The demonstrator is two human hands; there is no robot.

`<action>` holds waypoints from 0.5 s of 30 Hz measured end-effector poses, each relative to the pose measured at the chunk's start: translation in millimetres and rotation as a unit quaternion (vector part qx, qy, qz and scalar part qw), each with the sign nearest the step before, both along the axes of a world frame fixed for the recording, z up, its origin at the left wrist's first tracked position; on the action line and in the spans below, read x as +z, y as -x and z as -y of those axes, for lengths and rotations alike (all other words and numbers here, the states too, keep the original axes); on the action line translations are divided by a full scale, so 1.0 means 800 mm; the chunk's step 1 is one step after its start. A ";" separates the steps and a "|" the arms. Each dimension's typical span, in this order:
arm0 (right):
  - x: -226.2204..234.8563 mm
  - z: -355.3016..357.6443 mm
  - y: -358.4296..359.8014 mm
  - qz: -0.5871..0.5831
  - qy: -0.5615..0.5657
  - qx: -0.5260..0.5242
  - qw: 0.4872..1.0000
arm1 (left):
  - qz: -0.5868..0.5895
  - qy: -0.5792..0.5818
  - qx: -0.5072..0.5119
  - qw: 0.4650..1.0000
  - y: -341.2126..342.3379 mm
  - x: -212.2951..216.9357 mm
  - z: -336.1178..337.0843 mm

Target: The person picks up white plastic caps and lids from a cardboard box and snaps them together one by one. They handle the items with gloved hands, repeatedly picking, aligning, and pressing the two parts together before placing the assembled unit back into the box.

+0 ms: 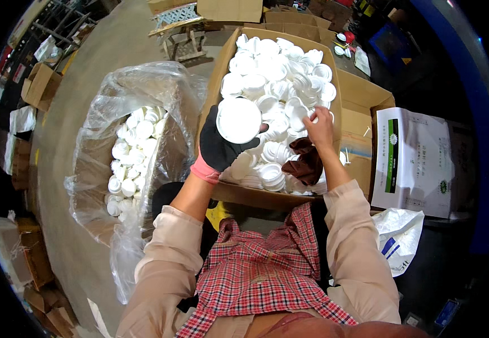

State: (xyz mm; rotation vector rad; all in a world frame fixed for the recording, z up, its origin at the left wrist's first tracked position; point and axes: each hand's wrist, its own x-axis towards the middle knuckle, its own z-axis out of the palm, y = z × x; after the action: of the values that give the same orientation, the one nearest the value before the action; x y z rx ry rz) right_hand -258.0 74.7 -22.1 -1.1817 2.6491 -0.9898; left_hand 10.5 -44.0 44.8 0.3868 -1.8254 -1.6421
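Observation:
In my left hand (220,142), which wears a black glove with a pink cuff, rests a round white plastic lid (239,120), its flat face turned up. My bare right hand (320,128) is over the pile, its thumb and fingers closed at the edge of another white lid (297,112). Both hands are above a large cardboard box (213,100) heaped with white lids (273,67), some stacked, most lying loose at all angles. A crumpled dark brown cloth (305,163) lies on the lids under my right wrist.
To the left stands a second box lined with clear plastic (137,84), holding more white pieces (134,158). On the right are an open carton (357,115), a printed white-and-green carton (416,163) and a white bag (397,236). A small wooden stool (185,45) stands beyond.

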 end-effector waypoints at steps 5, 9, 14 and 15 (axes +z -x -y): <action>0.074 -0.012 -0.058 0.584 0.300 0.208 0.726 | 0.029 0.138 0.062 0.988 0.003 0.003 -0.015; 0.083 -0.014 -0.073 0.658 0.316 0.301 0.614 | 0.077 0.279 0.121 0.949 0.004 -0.008 -0.009; 0.089 -0.014 -0.074 0.590 0.304 0.284 0.692 | -0.022 0.042 0.097 0.994 0.009 0.026 -0.023; 0.091 -0.012 -0.075 0.571 0.296 0.274 0.715 | -0.058 -0.056 0.069 0.994 0.011 0.027 -0.023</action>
State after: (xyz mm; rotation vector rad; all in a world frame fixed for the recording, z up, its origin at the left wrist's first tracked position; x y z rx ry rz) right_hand -198.1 84.6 50.9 -0.8231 0.9568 -1.6857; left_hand 2.1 -25.3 66.2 0.4462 -1.5911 -1.6412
